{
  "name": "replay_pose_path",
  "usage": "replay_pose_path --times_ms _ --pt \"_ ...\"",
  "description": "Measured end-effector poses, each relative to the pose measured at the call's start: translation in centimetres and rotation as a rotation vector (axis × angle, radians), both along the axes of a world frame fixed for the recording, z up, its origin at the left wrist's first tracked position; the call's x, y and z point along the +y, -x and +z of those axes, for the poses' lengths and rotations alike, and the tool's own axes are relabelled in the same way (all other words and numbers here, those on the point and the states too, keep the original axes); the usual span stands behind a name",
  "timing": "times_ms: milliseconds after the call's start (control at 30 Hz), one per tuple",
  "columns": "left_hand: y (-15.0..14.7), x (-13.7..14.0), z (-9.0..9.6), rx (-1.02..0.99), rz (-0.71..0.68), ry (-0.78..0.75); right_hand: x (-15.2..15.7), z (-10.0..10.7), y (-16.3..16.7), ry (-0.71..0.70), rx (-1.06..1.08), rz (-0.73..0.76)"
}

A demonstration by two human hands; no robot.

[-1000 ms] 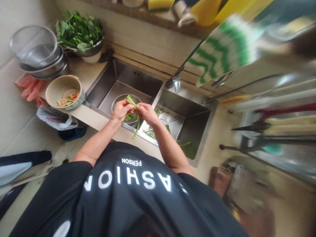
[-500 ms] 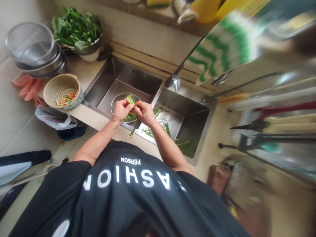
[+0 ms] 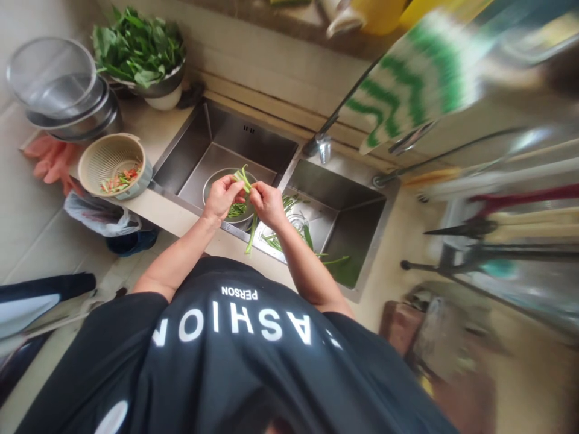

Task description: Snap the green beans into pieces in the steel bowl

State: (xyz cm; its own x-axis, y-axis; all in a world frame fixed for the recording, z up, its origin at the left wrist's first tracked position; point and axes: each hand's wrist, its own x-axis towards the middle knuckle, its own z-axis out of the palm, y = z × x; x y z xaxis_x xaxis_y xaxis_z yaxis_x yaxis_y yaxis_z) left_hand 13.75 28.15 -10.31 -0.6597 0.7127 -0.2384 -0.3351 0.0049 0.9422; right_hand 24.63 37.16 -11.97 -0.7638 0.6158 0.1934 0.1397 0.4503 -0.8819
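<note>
My left hand (image 3: 222,198) is closed in a pinch on green vegetable stems (image 3: 244,176), their pale ends sticking up past the fingers. Close beside it, my right hand (image 3: 268,204) pinches the same greens, and a green strip (image 3: 251,234) hangs down between the hands. Below them, partly hidden, a round metal bowl (image 3: 207,188) in the left sink basin holds cut green pieces (image 3: 237,210). More loose stems (image 3: 294,202) lie in the right basin near its drain, partly behind my right forearm.
At the left stand a beige colander (image 3: 93,158) with red and green scraps, stacked metal bowls (image 3: 67,123) and a bowl of leafy greens (image 3: 140,51). A faucet (image 3: 323,147) rises behind the sink (image 3: 271,144). A striped cloth (image 3: 407,78) hangs at upper right; knives (image 3: 465,230) lie right.
My hands have drawn slightly apart. The upper stem ends have shifted right and spread, and the hanging strip has swung to the right and hangs straighter.
</note>
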Motion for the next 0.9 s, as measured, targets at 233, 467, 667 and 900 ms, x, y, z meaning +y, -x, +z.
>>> replay_pose_path --times_ms 233,467,667,900 --pt "-1.0 -0.1 0.0 0.105 -0.023 0.052 0.3 0.2 -0.2 -0.002 0.011 0.039" --pt "-0.7 0.0 -0.2 -0.001 0.012 0.068 -0.3 -1.3 -0.2 0.559 0.02 0.086" --pt "-0.2 -0.3 -0.3 -0.025 0.015 0.077 -0.3 -1.1 -1.2 0.52 0.054 0.126" --pt "0.3 -0.3 -0.2 -0.093 -0.01 0.038 0.8 -0.2 -1.7 0.395 -0.007 0.135"
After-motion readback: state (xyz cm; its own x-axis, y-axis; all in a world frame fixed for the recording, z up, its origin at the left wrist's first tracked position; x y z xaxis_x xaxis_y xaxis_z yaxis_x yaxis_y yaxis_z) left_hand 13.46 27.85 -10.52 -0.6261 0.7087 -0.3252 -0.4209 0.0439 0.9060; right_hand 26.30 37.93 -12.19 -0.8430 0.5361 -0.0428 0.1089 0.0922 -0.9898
